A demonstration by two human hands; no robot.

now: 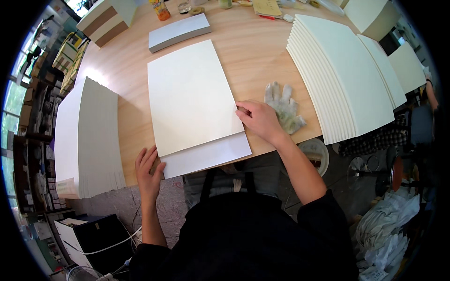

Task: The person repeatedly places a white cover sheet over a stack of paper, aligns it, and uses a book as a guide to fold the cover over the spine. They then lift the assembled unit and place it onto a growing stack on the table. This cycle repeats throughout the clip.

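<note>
In front of me a large cream sheet of board point(192, 93) lies on a white sheet point(208, 157), whose near strip shows below it. My right hand point(260, 121) has its fingers curled and closed at the right edge of the cream board, seeming to pinch it. My left hand point(150, 172) rests at the near left corner of both sheets, thumb and fingers apart, touching their edges. Just right of my right hand lies a soiled white work glove point(284, 107).
A tall stack of white sheets point(98, 136) stands at left. Layered cream boards point(347, 79) are stacked at right. Beyond the sheets sits a grey-white paper stack point(180, 33), with an orange bottle point(160, 9) farther back. A white bucket point(314, 157) stands below the table's edge.
</note>
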